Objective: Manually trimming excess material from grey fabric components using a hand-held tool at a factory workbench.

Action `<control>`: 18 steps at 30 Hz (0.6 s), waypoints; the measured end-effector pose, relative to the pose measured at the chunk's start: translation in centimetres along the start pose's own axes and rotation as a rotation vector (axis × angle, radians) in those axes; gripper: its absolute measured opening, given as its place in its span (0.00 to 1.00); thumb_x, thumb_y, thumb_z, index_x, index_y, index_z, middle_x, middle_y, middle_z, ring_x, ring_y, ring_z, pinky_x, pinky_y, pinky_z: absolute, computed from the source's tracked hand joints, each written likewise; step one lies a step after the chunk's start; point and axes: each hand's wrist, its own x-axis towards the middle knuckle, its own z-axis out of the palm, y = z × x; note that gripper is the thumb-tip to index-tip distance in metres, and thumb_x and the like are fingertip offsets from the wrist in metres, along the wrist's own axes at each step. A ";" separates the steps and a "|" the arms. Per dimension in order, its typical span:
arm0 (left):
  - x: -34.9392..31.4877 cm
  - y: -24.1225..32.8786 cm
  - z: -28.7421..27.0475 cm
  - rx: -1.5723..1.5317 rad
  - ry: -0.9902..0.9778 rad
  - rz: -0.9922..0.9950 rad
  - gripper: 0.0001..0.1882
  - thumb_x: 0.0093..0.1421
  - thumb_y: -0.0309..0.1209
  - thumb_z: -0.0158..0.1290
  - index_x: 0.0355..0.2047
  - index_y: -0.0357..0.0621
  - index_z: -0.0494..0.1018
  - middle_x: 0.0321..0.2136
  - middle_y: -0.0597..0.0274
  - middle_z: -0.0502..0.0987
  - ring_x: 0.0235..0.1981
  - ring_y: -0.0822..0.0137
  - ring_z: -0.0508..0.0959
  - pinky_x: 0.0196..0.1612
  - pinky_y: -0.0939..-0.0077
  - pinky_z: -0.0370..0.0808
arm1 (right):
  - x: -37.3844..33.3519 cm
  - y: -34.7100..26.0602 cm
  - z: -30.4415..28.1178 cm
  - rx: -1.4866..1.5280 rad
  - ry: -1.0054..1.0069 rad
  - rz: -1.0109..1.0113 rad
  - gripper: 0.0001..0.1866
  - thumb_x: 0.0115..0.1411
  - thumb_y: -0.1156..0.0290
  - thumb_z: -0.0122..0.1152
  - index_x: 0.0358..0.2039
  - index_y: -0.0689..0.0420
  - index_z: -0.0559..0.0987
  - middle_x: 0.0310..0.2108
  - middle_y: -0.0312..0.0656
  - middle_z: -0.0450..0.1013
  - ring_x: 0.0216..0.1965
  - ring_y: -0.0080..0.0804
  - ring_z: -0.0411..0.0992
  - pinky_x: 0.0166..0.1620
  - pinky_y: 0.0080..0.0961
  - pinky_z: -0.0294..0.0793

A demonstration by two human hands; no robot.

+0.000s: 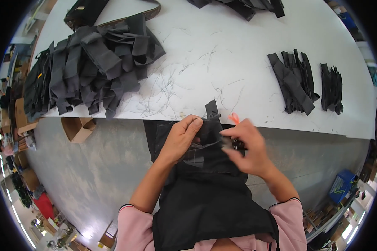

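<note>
My left hand point(183, 138) pinches a dark fabric strip point(212, 109) between thumb and fingers, just past the table's near edge. One end of the strip sticks up over that edge, and loose threads hang from it. My right hand point(249, 148) is closed around small black thread snips point(237, 144), blurred by motion, with their tips toward the strip. A bright orange ribbon point(234, 118) shows above the right hand's fingers. Below both hands, a black apron point(209, 196) covers my front, with thread ends on it.
A large heap of dark fabric strips point(100, 62) lies at the table's left, beside a black bag point(86, 12). Two smaller strip bundles point(292, 81) point(331, 89) lie at right. Cut threads point(163, 90) litter the white table point(234, 54). A cardboard box point(77, 129) stands under its left edge.
</note>
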 end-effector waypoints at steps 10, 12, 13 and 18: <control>-0.3 -0.8 0.9 -0.272 0.035 0.115 0.26 0.52 0.17 0.48 0.53 0.41 0.58 0.43 0.60 0.68 0.42 0.73 0.69 0.45 0.81 0.67 | 0.4 2.0 2.5 -0.025 0.113 -0.007 0.11 0.42 0.83 0.57 0.28 0.57 0.78 0.23 0.40 0.72 0.21 0.37 0.72 0.26 0.26 0.71; -0.4 -1.1 0.9 -0.319 -0.060 0.013 0.28 0.50 0.16 0.48 0.53 0.40 0.58 0.43 0.60 0.68 0.42 0.73 0.69 0.46 0.81 0.67 | 1.5 2.6 2.7 0.035 0.193 -0.034 0.11 0.43 0.83 0.57 0.29 0.58 0.78 0.22 0.40 0.72 0.20 0.35 0.71 0.26 0.26 0.69; -1.0 -0.9 1.6 -0.337 -0.006 0.017 0.29 0.47 0.16 0.49 0.52 0.40 0.60 0.43 0.62 0.67 0.42 0.74 0.69 0.45 0.82 0.66 | 1.8 2.8 3.0 0.224 0.127 0.161 0.08 0.46 0.81 0.60 0.29 0.59 0.78 0.19 0.39 0.71 0.20 0.32 0.70 0.27 0.25 0.70; -1.3 -1.5 2.7 -0.377 0.145 0.102 0.29 0.47 0.16 0.49 0.52 0.38 0.62 0.42 0.64 0.67 0.41 0.77 0.68 0.42 0.84 0.67 | 1.5 1.6 3.8 0.261 0.213 0.217 0.11 0.47 0.80 0.63 0.33 0.59 0.77 0.27 0.39 0.72 0.22 0.31 0.70 0.27 0.25 0.70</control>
